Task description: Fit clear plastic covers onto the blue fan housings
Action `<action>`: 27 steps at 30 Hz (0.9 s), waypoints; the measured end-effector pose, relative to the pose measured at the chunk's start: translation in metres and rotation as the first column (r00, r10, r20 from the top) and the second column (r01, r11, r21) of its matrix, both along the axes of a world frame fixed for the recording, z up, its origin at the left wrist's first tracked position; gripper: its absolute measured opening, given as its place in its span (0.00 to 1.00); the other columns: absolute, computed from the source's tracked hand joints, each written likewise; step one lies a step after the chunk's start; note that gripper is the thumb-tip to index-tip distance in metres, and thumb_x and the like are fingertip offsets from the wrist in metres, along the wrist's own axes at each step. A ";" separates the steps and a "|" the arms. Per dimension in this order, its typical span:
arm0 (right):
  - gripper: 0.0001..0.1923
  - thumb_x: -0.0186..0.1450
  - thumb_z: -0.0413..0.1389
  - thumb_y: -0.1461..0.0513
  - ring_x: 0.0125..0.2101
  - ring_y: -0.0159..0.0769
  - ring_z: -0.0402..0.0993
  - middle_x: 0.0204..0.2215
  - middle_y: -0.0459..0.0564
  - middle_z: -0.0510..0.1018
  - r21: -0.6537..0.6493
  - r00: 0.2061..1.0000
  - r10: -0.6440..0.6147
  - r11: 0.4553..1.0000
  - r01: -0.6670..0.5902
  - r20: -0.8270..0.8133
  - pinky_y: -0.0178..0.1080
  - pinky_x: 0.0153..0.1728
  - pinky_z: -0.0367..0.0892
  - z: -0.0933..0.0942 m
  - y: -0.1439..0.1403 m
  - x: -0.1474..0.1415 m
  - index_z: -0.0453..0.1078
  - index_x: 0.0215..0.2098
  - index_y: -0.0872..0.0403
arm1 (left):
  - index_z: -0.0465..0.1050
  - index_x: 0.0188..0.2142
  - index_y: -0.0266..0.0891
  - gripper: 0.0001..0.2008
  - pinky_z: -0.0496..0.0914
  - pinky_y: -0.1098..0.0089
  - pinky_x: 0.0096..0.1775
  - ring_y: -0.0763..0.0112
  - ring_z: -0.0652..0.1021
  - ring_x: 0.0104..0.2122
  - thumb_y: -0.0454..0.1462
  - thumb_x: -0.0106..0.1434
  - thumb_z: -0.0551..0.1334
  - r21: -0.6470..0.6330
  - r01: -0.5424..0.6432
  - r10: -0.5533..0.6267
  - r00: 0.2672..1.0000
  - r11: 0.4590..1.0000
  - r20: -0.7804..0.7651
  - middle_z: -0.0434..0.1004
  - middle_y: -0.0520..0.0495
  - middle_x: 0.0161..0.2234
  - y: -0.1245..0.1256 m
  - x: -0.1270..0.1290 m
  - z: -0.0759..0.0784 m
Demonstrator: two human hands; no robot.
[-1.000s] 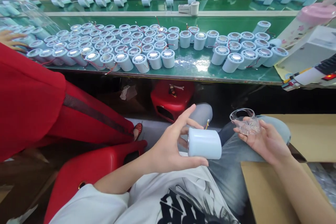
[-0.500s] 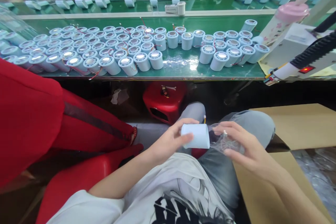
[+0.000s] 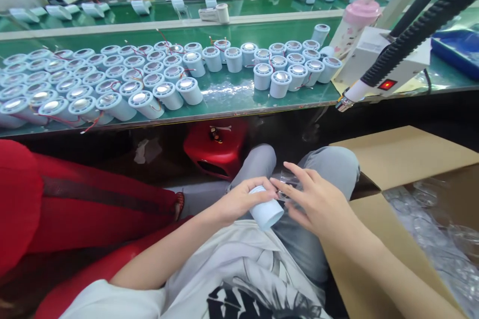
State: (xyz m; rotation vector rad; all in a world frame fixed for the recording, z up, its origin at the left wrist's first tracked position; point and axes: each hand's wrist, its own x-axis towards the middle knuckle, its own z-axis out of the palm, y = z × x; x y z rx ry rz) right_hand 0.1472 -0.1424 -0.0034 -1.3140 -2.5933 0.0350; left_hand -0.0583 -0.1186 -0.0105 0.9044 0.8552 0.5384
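Two hands | left hand (image 3: 239, 202) grips white cylinder (image 3: 266, 211) | right hand (image 3: 318, 204) grips clear cap (image 3: 287, 179)

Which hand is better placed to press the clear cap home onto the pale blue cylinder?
Right, probably. The right hand already covers the clear cap at the cylinder's end, while the left hand is wrapped around the pale blue cylinder, steadying it over the lap.
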 end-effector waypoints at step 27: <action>0.16 0.61 0.62 0.56 0.43 0.45 0.75 0.40 0.53 0.77 -0.726 0.383 -0.630 0.658 -0.201 -0.676 0.38 0.33 0.74 -0.001 0.008 0.009 0.72 0.20 0.54 | 0.67 0.57 0.43 0.35 0.70 0.62 0.51 0.58 0.74 0.51 0.41 0.50 0.73 0.523 0.249 -0.132 0.959 0.815 -0.251 0.73 0.41 0.52 0.010 -0.009 0.000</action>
